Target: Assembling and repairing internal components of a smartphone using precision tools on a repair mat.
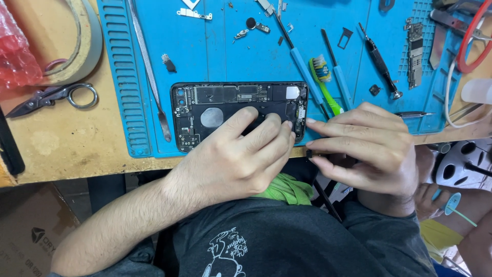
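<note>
An opened black phone (215,110), its circuit boards and a round silver disc exposed, lies on a blue work mat (225,56). My left hand (241,159) rests on the phone's lower right part, fingers pressing on its inside. My right hand (366,149) sits at the phone's right end, index fingertip touching that edge. Between its thumb and finger is a small black piece (309,153).
Tweezers (149,72), a green toothbrush (324,82), blue-handled tools (302,64), a black screwdriver (380,64), a small circuit board (414,54) and loose small parts lie on the mat. Scissors (54,97) and a tape roll (84,41) sit on the wooden bench at left.
</note>
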